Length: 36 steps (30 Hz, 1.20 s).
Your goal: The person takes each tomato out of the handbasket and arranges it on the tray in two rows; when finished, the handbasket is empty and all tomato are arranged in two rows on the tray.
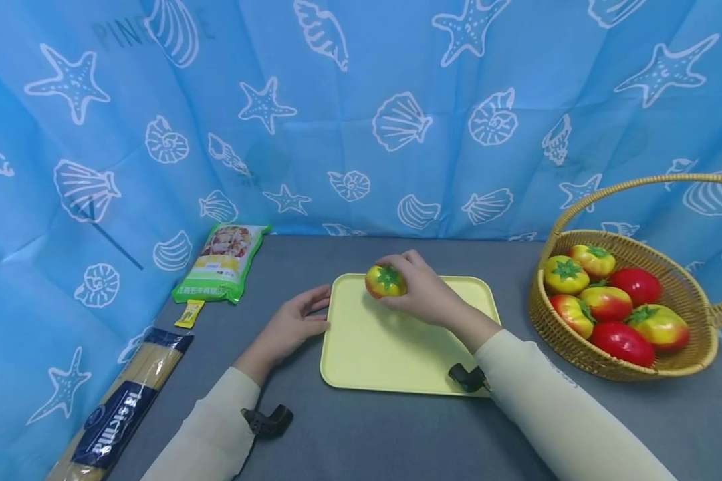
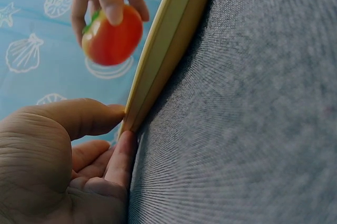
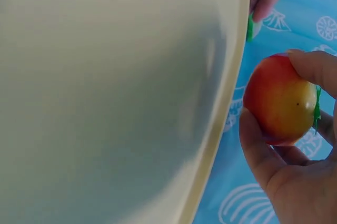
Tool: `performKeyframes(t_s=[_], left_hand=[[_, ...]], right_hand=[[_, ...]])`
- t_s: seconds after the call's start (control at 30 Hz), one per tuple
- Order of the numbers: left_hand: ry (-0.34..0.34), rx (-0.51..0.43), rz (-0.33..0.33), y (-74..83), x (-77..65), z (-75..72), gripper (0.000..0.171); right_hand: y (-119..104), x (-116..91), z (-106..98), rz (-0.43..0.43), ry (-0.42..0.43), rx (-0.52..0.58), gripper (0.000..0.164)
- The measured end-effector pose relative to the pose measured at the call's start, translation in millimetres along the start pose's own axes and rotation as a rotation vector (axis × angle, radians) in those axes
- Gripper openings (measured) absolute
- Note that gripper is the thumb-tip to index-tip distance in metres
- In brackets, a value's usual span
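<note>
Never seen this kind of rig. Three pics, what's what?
No machine here: just a person's two bare hands. The wide picture comes from a head-worn camera looking forward and down; the other two come from cameras worn on each wrist. The right hand holds a red-and-yellow fruit with green leaves above a yellow tray. The left hand touches the tray's left edge. Also on the grey surface: a wicker basket of more fruit on the right; a green packet, a small yellow sachet and a pasta pack on the left.
</note>
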<state>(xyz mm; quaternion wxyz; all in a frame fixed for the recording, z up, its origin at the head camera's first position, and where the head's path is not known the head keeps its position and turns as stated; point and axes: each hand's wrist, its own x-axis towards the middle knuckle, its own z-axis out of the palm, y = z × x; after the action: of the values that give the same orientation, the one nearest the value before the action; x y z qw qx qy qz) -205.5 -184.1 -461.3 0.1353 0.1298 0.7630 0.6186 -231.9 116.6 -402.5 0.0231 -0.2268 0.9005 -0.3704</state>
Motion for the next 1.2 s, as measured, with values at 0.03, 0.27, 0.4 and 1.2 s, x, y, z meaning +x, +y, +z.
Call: performKeyframes(t_s=[0.03,0.27,0.4,1.2], left_hand=[[0.002,0.001,-0.003,-0.1,-0.1,-0.1,0.077],[-0.004,-0.005,-0.004,-0.3,1.7,-0.4,0.077],[-0.001,-0.006,-0.004,1.2,0.8,-0.7,0.077],[0.003,-0.002,-0.03,3.7,3.1,-0.4,0.078]], right_hand=[[-0.2,2.8,2.8,0.004,-0.006,-0.004,0.064],[-3.1,17.8,18.6,0.018,-0.028,-0.015,0.065],[-6.9,26.4,25.6,0.018,-0.039,-0.025,0.068],[-19.5,54.7,37.1,0.055,-0.109,-0.041,0.074]])
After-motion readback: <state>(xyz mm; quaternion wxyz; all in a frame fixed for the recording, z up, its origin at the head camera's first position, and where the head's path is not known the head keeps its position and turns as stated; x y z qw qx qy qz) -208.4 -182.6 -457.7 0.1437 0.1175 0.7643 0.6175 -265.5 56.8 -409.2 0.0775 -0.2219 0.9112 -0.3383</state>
